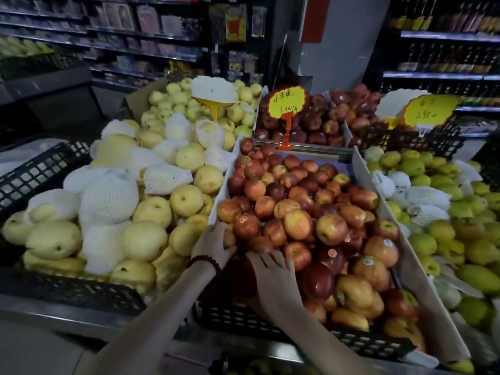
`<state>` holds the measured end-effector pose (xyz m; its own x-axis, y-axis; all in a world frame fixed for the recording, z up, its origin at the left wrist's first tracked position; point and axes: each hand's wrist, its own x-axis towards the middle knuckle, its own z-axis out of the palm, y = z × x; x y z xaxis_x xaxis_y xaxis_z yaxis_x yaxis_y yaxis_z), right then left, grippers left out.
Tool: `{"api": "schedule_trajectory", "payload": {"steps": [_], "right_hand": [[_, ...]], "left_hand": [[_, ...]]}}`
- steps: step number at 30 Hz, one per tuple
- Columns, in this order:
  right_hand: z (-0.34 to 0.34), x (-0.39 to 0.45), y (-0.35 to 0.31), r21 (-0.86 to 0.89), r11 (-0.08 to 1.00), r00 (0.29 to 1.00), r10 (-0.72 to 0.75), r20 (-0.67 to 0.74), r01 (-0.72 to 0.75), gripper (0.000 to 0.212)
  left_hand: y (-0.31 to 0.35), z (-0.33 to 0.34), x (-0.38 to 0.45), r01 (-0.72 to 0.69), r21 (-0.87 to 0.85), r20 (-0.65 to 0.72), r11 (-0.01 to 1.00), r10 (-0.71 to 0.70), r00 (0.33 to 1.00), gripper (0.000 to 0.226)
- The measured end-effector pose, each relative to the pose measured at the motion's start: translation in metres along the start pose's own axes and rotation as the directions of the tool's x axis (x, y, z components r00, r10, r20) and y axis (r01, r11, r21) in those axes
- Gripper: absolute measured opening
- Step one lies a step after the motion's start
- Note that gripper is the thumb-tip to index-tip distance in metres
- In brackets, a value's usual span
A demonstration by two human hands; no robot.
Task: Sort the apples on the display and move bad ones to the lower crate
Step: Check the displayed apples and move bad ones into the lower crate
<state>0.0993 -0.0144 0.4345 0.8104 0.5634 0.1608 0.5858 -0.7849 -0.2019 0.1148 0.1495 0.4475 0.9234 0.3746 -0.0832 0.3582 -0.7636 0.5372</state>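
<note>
Red and yellow-red apples [297,201] fill a cardboard-lined box that sits in a black crate [359,343] at the centre of the display. My left hand [212,246], with a bead bracelet on the wrist, curls its fingers and thumb round an apple [230,237] at the pile's near left corner. Just to its right, my right hand [273,274] lies palm down with its fingers spread over the near apples, beside a dark red apple [318,280]. What lies under the right palm is hidden. A lower crate [257,366] shows only as a dark sliver at the bottom edge.
Yellow pears [151,209], some in white foam nets, fill the black crate on the left. Green pears [446,212] lie on the right. Behind are more red apples [311,125] with a yellow price sign [286,102]. Store shelves stand further back.
</note>
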Motion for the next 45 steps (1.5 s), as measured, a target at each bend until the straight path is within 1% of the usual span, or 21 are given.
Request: {"api": "schedule_trajectory", "payload": {"steps": [3,7,8,11,13,16,17,19,21,22,24,25,29,31,33,35,37,38,41,43,45], "right_hand": [[0.003,0.003,-0.005,-0.068,0.998,1.000,-0.012,-0.012,0.012,0.073],[0.001,0.005,-0.003,-0.053,0.996,0.991,-0.072,0.111,0.079,0.077],[-0.004,0.003,-0.002,-0.014,0.997,0.987,-0.077,0.138,0.080,0.077],[-0.018,-0.002,0.000,0.117,0.992,0.998,-0.056,0.030,0.052,0.066],[-0.034,-0.010,0.002,0.301,0.952,0.995,-0.019,-0.099,0.048,0.056],[-0.059,-0.025,0.007,0.502,0.863,0.957,0.100,-0.271,0.051,0.026],[-0.065,-0.031,0.010,0.564,0.824,0.942,0.149,-0.300,0.049,0.018],[-0.077,-0.048,0.012,0.743,0.669,0.939,0.261,-0.222,-0.010,0.008],[-0.077,-0.067,0.019,0.879,0.473,0.946,0.309,-0.100,-0.062,0.010],[-0.072,-0.079,0.021,0.913,0.402,0.947,0.316,-0.064,-0.072,0.010],[-0.054,-0.103,0.029,0.944,0.323,0.953,0.300,-0.033,-0.069,0.010],[-0.043,-0.116,0.033,0.949,0.310,0.958,0.286,-0.031,-0.062,0.011],[0.015,-0.157,0.054,0.946,0.321,0.973,0.226,-0.047,-0.029,0.017],[0.047,-0.174,0.063,0.935,0.353,0.975,0.204,-0.087,0.010,0.016],[0.080,-0.190,0.071,0.899,0.433,0.968,0.186,-0.170,0.075,0.015],[0.117,-0.207,0.082,0.876,0.471,0.960,0.180,-0.215,0.108,0.014],[0.158,-0.220,0.096,0.885,0.458,0.961,0.200,-0.190,0.080,0.013],[0.179,-0.226,0.104,0.896,0.442,0.962,0.223,-0.155,0.042,0.013],[0.240,-0.244,0.128,0.917,0.398,0.959,0.268,-0.094,-0.021,0.011],[0.281,-0.259,0.140,0.904,0.425,0.953,0.286,-0.096,-0.037,0.016],[0.320,-0.273,0.152,0.898,0.435,0.941,0.327,-0.087,-0.068,0.019]], "left_hand": [[-0.002,0.001,-0.001,-0.023,0.014,-0.002,1.000,0.023,1.000,0.048],[-0.002,-0.006,-0.001,-0.025,-0.043,-0.103,0.999,0.021,0.994,0.038],[-0.001,-0.008,-0.002,-0.031,-0.061,-0.126,0.998,0.024,0.992,0.035],[0.011,-0.017,-0.010,-0.080,-0.104,-0.177,0.991,0.061,0.982,0.030],[0.024,-0.024,-0.023,-0.105,-0.141,-0.218,0.984,0.073,0.973,0.029],[0.048,-0.032,-0.051,-0.142,-0.219,-0.280,0.965,0.077,0.957,0.023],[0.054,-0.032,-0.062,-0.148,-0.248,-0.286,0.958,0.073,0.955,0.020],[0.062,-0.025,-0.087,-0.139,-0.328,-0.278,0.935,0.045,0.959,0.016],[0.063,-0.012,-0.110,-0.117,-0.412,-0.258,0.904,0.008,0.966,0.013],[0.062,-0.004,-0.121,-0.097,-0.450,-0.233,0.888,-0.012,0.972,0.012],[0.055,0.018,-0.143,-0.079,-0.526,-0.181,0.847,-0.021,0.983,0.014],[0.050,0.031,-0.154,-0.086,-0.554,-0.159,0.828,-0.004,0.987,0.016],[0.034,0.086,-0.194,-0.068,-0.666,-0.001,0.743,0.090,0.996,0.020],[0.020,0.121,-0.204,-0.034,-0.664,0.081,0.747,0.117,0.990,0.021],[0.004,0.158,-0.206,-0.037,-0.628,0.106,0.777,0.132,0.986,0.020],[-0.015,0.193,-0.205,-0.090,-0.631,0.062,0.770,0.166,0.984,0.018],[-0.036,0.227,-0.202,-0.171,-0.599,0.007,0.782,0.219,0.976,0.020],[-0.045,0.244,-0.201,-0.185,-0.576,0.020,0.796,0.240,0.971,0.019],[-0.078,0.300,-0.198,-0.137,-0.554,0.098,0.821,0.227,0.969,0.015],[-0.101,0.340,-0.196,-0.094,-0.538,0.140,0.838,0.198,0.970,0.016],[-0.122,0.377,-0.196,-0.022,-0.569,0.177,0.822,0.148,0.973,0.015]]}}
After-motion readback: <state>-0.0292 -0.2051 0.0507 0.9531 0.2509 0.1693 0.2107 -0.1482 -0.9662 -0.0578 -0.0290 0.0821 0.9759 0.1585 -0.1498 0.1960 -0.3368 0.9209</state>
